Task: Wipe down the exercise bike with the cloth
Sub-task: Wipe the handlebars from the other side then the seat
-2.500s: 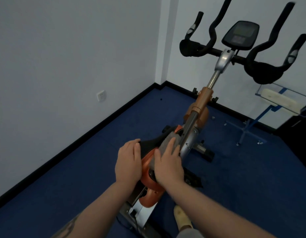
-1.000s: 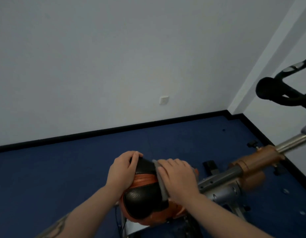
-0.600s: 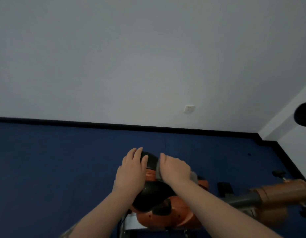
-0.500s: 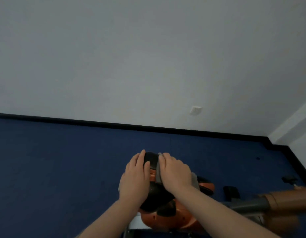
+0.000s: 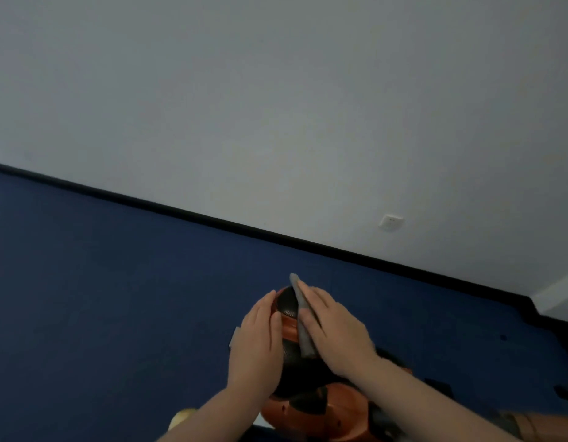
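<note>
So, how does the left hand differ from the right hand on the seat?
The right hand presses the grey cloth on the seat; the left hand lies bare on the seat's left side. The right hand reaches farther toward the seat's tip than the left hand. Both lie flat, fingers straight.

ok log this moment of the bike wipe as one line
step: wiping saddle | right hand: presses grey cloth on saddle | left hand: flat on saddle's left side | handlebars: out of view

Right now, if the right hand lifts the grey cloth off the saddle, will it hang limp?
Probably limp: the grey cloth bends over the curved saddle under the right hand. It looks thin, so likely light.
</note>
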Tool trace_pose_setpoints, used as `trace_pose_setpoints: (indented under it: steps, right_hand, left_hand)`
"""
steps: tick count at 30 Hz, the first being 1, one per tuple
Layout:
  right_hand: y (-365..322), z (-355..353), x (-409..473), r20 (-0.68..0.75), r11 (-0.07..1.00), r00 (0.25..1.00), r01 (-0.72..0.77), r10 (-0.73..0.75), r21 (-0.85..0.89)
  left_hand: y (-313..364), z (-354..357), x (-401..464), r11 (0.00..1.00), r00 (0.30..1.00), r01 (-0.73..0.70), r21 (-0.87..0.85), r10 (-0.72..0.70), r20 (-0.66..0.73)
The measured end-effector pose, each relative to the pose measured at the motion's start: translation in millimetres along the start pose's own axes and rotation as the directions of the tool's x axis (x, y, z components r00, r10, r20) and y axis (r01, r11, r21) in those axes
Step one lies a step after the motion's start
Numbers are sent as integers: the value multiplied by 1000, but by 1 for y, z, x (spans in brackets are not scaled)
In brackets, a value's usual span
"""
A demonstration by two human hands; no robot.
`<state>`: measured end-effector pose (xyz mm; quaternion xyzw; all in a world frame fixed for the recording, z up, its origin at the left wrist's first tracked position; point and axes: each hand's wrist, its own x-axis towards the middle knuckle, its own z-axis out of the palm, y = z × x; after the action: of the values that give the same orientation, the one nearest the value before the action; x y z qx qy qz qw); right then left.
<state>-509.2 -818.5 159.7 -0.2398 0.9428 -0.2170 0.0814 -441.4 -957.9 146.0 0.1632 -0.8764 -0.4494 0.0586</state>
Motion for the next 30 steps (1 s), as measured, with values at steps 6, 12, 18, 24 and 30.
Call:
trace_pose_setpoints:
  steps: [6,12,18,24,30]
  right_hand:
    - [13,-9,51,204,980,971,-150,121,133]
    - [-23,-2,78,260,906,880,422,-397,-47]
    - [-15,-10,102,361,983,917,134,-171,126]
    - [-10,4,65,206,862,857,498,-472,-97]
    - [-29,0,69,163,961,958,253,-234,-109]
  left_hand:
    - [-8,5,-22,997,998,69,40,-70,10]
    - [-17,0,-34,993,993,115,-20,-114,36]
    - [-17,-2,-36,988,986,145,43,-148,81]
    - [-20,-4,-38,988,987,118,102,-128,95]
    - [-23,-3,-31,992,994,59,110,-68,84]
